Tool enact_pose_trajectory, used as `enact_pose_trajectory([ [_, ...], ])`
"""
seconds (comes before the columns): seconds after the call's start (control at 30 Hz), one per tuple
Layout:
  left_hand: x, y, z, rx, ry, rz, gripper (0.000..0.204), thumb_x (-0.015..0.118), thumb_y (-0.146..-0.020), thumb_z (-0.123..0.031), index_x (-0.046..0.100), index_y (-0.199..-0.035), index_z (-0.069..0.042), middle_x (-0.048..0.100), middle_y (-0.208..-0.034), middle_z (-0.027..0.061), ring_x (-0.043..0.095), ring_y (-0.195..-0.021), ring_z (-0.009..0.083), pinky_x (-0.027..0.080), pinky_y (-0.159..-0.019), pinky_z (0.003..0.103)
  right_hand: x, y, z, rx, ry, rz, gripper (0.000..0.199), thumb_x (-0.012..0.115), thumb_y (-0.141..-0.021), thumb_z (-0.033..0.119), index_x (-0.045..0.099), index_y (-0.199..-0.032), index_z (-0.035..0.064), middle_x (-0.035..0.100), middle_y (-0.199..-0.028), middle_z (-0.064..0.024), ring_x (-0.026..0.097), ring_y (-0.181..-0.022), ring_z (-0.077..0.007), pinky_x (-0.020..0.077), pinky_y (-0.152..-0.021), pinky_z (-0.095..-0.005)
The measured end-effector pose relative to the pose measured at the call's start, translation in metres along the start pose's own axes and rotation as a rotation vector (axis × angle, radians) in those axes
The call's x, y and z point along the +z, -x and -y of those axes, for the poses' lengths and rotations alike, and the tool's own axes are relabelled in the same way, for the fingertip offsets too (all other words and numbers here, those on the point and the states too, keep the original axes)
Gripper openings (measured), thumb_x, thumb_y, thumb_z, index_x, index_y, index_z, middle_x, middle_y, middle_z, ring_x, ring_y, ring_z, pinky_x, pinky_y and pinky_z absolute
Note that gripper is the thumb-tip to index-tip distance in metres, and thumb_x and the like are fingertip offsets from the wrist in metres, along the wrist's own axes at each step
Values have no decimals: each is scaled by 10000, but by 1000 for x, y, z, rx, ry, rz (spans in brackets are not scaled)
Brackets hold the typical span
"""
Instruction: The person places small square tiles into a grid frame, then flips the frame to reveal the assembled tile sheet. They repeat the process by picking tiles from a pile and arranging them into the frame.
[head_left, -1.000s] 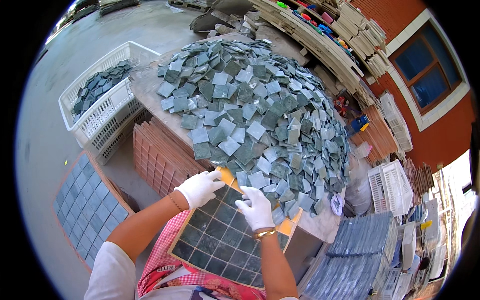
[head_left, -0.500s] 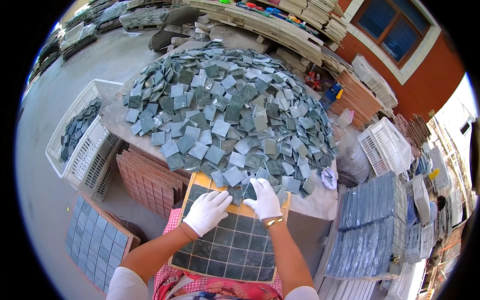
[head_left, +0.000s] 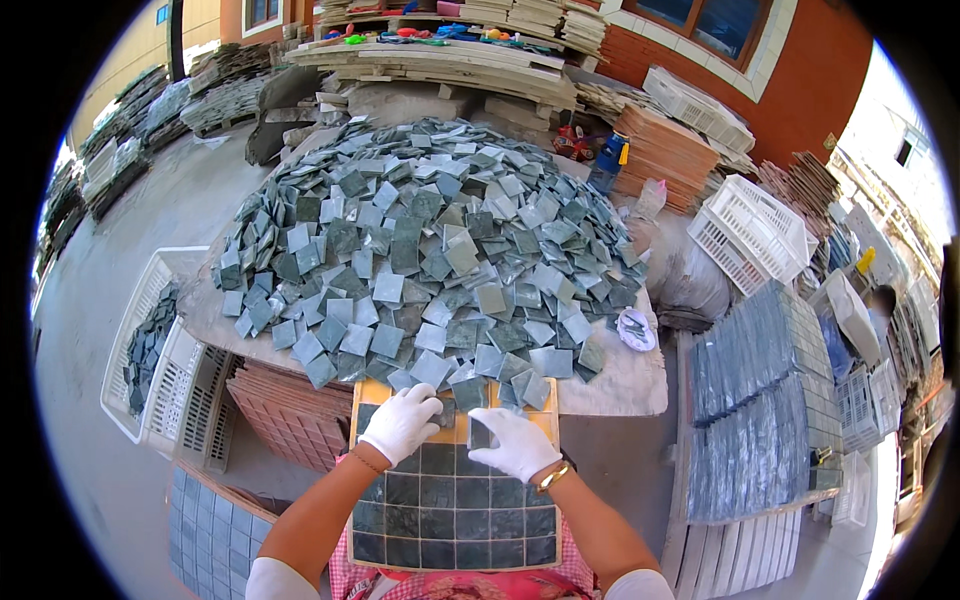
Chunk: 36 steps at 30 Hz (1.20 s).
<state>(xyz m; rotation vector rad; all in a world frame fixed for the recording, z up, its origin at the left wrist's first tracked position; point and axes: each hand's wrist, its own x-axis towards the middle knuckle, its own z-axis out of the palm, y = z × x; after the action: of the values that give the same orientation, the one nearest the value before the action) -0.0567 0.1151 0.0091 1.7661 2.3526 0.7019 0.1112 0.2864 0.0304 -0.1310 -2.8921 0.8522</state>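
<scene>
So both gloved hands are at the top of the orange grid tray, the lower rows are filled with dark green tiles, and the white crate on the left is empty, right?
Not quite: the white crate on the left is not empty; the head view shows dark tiles inside it. The rest holds: the left hand and right hand are gloved and rest at the top of the orange grid tray, whose lower rows hold dark green tiles.

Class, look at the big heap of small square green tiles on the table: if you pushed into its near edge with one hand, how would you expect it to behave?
The heap of tiles would probably slide and spill rather than move as one: the pieces lie loose, overlapping at odd angles. Tiles at the near table edge could well drop off. Each piece looks flat, stiff and stone-like, so likely heavy for its size and apt to chip.
</scene>
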Motion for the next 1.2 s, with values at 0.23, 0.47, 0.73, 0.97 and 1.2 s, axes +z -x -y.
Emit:
enact_pose_trajectory([
  [0.23, -12, -7, -18, -111, -19, 95, 470, 734, -720, -163, 579, -1154, -68, 496, -1135, 140, 518, -1016, 359, 445, -890, 416, 11, -4, 16, 199, 142, 20, 410, 716, -785, 262, 567, -1137, 115, 574, -1112, -116, 626, -948, -309, 519, -750, -414],
  [0.47, -5, 4, -25, -42, -93, 11, 414, 698, -755, -173, 599, -1145, -76, 528, -1110, 127, 515, -1015, 342, 445, -884, 415, 9, 0, 7, 220, 237, -38, 418, 738, -753, 346, 581, -1056, 104, 585, -944, -113, 623, -871, -308, 507, -720, -421],
  [0.73, 11, 18, -63, 19, -146, -211, 458, 685, -745, -175, 578, -1166, -29, 564, -1188, 99, 520, -1122, 282, 428, -941, 399, -15, 8, -20, 278, 35, -218, 419, 709, -778, 409, 614, -1039, 96, 617, -987, -106, 630, -878, -313, 508, -729, -408],
  [0.97, 37, 8, -76, 7, -189, -247, 312, 706, -723, -214, 596, -978, -73, 572, -1101, 48, 551, -985, 253, 467, -845, 383, -10, 33, -27, 265, 143, -284, 476, 763, -725, 290, 559, -1114, 107, 571, -1055, -96, 606, -955, -284, 513, -745, -402],
  [1.2, 37, -5, -58, 24, -3, -250, 190, 703, -732, -203, 646, -870, -86, 594, -1015, 73, 571, -907, 285, 470, -810, 381, -14, 27, -30, 272, 157, -197, 507, 760, -732, 287, 537, -1150, 107, 544, -1075, -131, 593, -978, -322, 512, -770, -414],
])
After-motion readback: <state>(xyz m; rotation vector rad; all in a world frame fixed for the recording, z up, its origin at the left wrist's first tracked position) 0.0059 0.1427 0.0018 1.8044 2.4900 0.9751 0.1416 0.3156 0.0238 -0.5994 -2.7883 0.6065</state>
